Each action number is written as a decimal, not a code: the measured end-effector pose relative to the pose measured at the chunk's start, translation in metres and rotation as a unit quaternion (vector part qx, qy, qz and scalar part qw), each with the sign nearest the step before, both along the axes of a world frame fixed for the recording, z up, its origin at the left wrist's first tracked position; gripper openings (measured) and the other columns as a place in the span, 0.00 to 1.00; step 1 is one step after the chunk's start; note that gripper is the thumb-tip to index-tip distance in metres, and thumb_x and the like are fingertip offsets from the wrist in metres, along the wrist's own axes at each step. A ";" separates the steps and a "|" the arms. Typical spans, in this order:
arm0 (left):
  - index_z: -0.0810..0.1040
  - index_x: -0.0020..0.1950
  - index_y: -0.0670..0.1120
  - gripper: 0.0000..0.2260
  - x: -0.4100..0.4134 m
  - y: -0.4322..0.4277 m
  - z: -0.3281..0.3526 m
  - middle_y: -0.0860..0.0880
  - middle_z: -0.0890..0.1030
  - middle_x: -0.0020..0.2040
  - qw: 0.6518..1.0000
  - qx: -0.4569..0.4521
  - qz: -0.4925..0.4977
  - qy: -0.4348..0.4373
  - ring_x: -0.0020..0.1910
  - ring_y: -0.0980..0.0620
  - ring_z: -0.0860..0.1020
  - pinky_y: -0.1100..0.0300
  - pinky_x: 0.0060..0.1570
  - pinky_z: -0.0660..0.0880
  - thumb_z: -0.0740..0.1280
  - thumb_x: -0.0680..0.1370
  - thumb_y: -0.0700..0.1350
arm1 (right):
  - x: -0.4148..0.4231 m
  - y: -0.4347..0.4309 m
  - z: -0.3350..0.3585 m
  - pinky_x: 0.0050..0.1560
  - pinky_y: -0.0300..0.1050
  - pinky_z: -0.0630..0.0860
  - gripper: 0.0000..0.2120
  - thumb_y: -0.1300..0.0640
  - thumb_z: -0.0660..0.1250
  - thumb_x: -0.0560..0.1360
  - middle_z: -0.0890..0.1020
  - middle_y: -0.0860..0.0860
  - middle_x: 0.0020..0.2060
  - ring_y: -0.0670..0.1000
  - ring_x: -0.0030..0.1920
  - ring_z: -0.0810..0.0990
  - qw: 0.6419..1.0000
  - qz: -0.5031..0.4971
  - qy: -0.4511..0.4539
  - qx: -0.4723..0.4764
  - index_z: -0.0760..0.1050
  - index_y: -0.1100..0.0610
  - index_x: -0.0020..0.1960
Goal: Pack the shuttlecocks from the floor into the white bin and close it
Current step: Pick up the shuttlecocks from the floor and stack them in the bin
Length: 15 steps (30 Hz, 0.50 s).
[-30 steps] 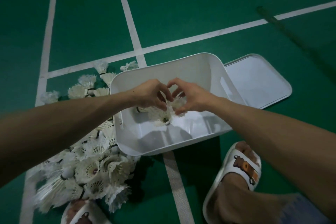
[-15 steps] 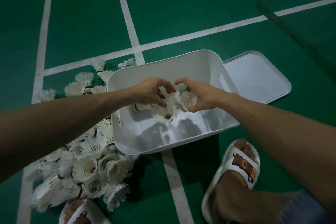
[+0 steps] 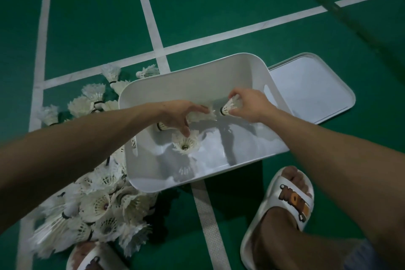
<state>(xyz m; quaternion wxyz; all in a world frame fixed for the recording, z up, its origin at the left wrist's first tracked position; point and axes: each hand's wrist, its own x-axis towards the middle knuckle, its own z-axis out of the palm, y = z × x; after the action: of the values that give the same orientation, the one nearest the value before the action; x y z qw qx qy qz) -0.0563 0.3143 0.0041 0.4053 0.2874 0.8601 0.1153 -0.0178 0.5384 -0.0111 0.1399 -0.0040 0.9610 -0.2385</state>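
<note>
- Green court flooring [image 3: 219,6] with white lines lies under everything, and the white bin [image 3: 188,76] sits on it as your landmark.
- Left of the bin, the heap of shuttlecocks [image 3: 98,206] waits, so most packing looks undone.
- Right of the bin, touching its far corner, the lid [image 3: 311,87] lies flat, out of your way.
- Below the bin, your 2 sandalled feet frame it; neither blocks your reach.
- Over the bin, your left hand [image 3: 177,116] grips a small bunch of shuttlecocks.
- Your right hand [image 3: 247,105] pinches 1 shuttlecock [image 3: 230,106], cork down, probably for neat placing.
- Inside the bin, 1 loose shuttlecock [image 3: 185,146] rests on the bottom.
</note>
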 end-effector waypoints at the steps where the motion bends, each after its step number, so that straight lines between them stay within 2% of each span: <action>1: 0.63 0.75 0.54 0.39 -0.002 0.000 -0.001 0.56 0.63 0.75 1.000 0.002 0.002 0.001 0.51 0.59 0.70 0.63 0.57 0.66 0.76 0.69 0.39 | -0.002 -0.002 -0.003 0.48 0.44 0.70 0.17 0.52 0.70 0.72 0.80 0.54 0.56 0.57 0.55 0.77 1.000 -0.008 -0.001 -0.001 0.74 0.50 0.60; 4: 0.64 0.75 0.55 0.38 -0.006 -0.001 -0.002 0.54 0.66 0.74 1.000 0.002 -0.001 0.010 0.54 0.57 0.69 0.57 0.62 0.65 0.77 0.69 0.40 | -0.007 -0.005 -0.014 0.50 0.44 0.69 0.18 0.51 0.70 0.72 0.79 0.53 0.57 0.57 0.56 0.77 0.999 -0.039 -0.017 -0.029 0.73 0.49 0.60; 10: 0.65 0.74 0.54 0.37 -0.009 -0.005 -0.006 0.53 0.65 0.75 1.000 0.018 0.005 -0.001 0.52 0.59 0.69 0.61 0.57 0.65 0.76 0.70 0.40 | -0.016 -0.012 -0.036 0.59 0.50 0.74 0.21 0.54 0.72 0.73 0.76 0.51 0.54 0.54 0.54 0.77 0.973 -0.102 -0.091 -0.185 0.66 0.52 0.60; 13: 0.65 0.74 0.54 0.37 -0.011 -0.007 -0.012 0.52 0.64 0.75 1.000 0.013 0.003 0.004 0.52 0.59 0.70 0.62 0.56 0.66 0.76 0.69 0.41 | -0.022 -0.018 -0.046 0.58 0.50 0.74 0.24 0.54 0.74 0.72 0.76 0.53 0.57 0.54 0.55 0.76 0.978 -0.105 -0.095 -0.150 0.67 0.56 0.63; 15: 0.65 0.74 0.54 0.37 -0.013 -0.009 -0.014 0.52 0.65 0.75 1.000 0.011 0.001 0.010 0.52 0.58 0.71 0.62 0.55 0.67 0.76 0.69 0.41 | -0.024 -0.019 -0.049 0.58 0.45 0.72 0.24 0.55 0.75 0.71 0.77 0.54 0.59 0.55 0.57 0.76 0.983 -0.108 -0.077 -0.129 0.71 0.56 0.64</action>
<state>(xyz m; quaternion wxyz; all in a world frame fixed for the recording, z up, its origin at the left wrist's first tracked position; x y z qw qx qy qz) -0.0692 0.3057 -0.0094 0.3938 0.2925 0.8628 0.1224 -0.0422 0.5193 -0.0599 0.1851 0.1005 0.9032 -0.3740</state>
